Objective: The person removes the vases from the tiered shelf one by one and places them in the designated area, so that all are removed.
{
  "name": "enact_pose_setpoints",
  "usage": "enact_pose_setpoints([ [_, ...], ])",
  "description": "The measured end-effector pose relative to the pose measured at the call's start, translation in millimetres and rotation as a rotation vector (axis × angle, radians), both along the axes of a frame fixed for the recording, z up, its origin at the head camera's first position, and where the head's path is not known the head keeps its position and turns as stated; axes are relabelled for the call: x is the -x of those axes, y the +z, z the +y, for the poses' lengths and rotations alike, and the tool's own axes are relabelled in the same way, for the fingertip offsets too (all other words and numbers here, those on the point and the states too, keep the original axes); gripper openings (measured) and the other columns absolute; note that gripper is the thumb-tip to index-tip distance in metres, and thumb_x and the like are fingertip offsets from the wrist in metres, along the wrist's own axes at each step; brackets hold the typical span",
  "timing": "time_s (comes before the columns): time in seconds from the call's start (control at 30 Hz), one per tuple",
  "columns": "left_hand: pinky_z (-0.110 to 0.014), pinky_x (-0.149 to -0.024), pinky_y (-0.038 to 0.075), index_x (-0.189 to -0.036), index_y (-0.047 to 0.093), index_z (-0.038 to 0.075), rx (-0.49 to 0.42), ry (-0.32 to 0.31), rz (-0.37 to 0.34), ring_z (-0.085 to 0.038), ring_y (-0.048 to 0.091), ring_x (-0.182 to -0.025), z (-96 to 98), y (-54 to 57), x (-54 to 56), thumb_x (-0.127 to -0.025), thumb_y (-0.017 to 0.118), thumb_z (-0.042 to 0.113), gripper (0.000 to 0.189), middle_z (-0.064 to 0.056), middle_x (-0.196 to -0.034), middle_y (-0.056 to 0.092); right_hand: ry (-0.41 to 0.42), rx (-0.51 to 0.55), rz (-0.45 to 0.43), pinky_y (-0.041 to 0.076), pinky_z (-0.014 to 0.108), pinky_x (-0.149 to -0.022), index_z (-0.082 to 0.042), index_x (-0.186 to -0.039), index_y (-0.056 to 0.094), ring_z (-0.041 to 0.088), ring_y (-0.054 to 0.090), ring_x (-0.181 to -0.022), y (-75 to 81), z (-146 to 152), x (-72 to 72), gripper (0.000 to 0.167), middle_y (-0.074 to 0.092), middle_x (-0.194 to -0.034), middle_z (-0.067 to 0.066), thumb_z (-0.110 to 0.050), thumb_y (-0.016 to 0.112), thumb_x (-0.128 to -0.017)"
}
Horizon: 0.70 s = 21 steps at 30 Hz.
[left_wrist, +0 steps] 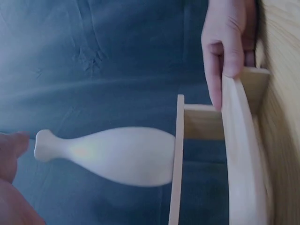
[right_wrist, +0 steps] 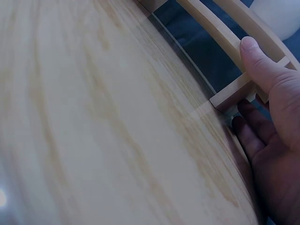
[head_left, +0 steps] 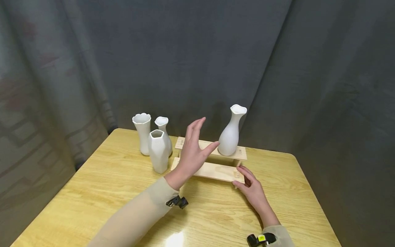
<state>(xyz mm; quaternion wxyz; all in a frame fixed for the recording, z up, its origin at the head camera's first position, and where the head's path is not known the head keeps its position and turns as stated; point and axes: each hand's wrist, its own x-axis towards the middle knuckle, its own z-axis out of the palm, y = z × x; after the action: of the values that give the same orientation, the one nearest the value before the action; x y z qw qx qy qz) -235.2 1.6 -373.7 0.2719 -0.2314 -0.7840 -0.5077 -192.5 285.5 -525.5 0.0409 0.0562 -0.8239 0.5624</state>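
A two-step wooden stand (head_left: 216, 171) sits on the table, its upper board at the back. Upright on that board's right end is a tall white vase (head_left: 229, 139) with a narrow neck and wavy rim; the left wrist view shows the same vase (left_wrist: 126, 157) sideways. My left hand (head_left: 193, 154) hovers over the stand left of this vase, fingers stretched up and thumb spread toward it, holding nothing. At the lower board's right end, my right hand (head_left: 254, 192) grips the stand, thumb in front and fingers round the end, as the right wrist view also shows.
Left of the stand, three white vases stand grouped on the wooden table (head_left: 92, 195): a scalloped-rim vase (head_left: 143, 135), a faceted vase (head_left: 158, 152) in front, and a narrow-necked vase (head_left: 168, 140) partly hidden behind it. Grey curtains (head_left: 185, 61) hang behind the table.
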Motion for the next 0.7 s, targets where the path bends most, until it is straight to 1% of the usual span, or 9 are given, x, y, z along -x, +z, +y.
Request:
enact_pose_setpoints([
  [0.07, -0.056, -0.122, 0.043, -0.170, 0.039, 0.015, 0.008, 0.006, -0.044, -0.032, 0.045, -0.153, 9.8, 2.3, 5.7, -0.095, 0.091, 0.029, 0.093, -0.013, -0.167, 0.039, 0.001, 0.004, 0.002, 0.033, 0.009, -0.113, -0.012, -0.163, 0.055, 0.035, 0.029, -0.164, 0.6, -1, -0.1, 0.067, 0.035, -0.177, 0.011, -0.026, 0.082, -0.103],
  [0.13, -0.055, -0.121, 0.044, -0.170, 0.039, 0.015, 0.019, 0.007, -0.073, -0.032, 0.045, -0.152, 18.8, 4.4, 11.3, -0.096, 0.091, 0.030, 0.092, -0.013, -0.167, 0.040, 0.001, 0.004, 0.002, 0.032, 0.006, -0.110, -0.011, -0.163, 0.055, 0.035, 0.029, -0.164, 1.4, -1, -0.5, 0.067, 0.036, -0.176, 0.011, -0.026, 0.082, -0.103],
  [0.27, -0.054, -0.121, 0.044, -0.170, 0.039, 0.015, 0.048, 0.001, -0.119, -0.034, 0.045, -0.153, 35.3, 7.6, 21.1, -0.098, 0.089, 0.033, 0.090, -0.015, -0.167, 0.041, -0.007, 0.000, -0.005, 0.032, 0.006, -0.110, -0.012, -0.163, 0.055, 0.034, 0.029, -0.164, 2.3, -1, -1.3, 0.068, 0.036, -0.177, 0.009, -0.027, 0.082, -0.103],
  [0.4, -0.054, -0.122, 0.044, -0.170, 0.040, 0.016, 0.055, -0.002, -0.177, -0.033, 0.046, -0.153, 49.8, 8.9, 28.4, -0.099, 0.087, 0.035, 0.088, -0.015, -0.167, 0.042, -0.007, 0.001, -0.007, 0.032, 0.006, -0.110, -0.012, -0.163, 0.055, 0.033, 0.029, -0.164, 1.6, 0, -1.3, 0.068, 0.036, -0.177, 0.009, -0.027, 0.082, -0.103],
  [0.53, -0.053, -0.121, 0.045, -0.170, 0.042, 0.016, 0.057, -0.009, -0.214, -0.033, 0.047, -0.152, 62.2, 7.0, 34.7, -0.099, 0.087, 0.035, 0.086, -0.015, -0.166, 0.045, 0.000, 0.006, -0.001, 0.032, 0.005, -0.110, -0.012, -0.163, 0.055, 0.034, 0.029, -0.164, 0.6, 0, -1.5, 0.068, 0.036, -0.177, 0.009, -0.027, 0.082, -0.103],
  [0.7, -0.054, -0.118, 0.048, -0.169, 0.043, 0.016, 0.063, -0.014, -0.248, -0.033, 0.050, -0.150, 72.7, 1.3, 42.9, -0.099, 0.087, 0.035, 0.084, -0.015, -0.165, 0.046, 0.003, 0.006, -0.003, 0.031, 0.005, -0.110, -0.013, -0.163, 0.055, 0.034, 0.028, -0.164, 0.1, -1, -1.8, 0.068, 0.036, -0.177, 0.008, -0.029, 0.082, -0.103],
])
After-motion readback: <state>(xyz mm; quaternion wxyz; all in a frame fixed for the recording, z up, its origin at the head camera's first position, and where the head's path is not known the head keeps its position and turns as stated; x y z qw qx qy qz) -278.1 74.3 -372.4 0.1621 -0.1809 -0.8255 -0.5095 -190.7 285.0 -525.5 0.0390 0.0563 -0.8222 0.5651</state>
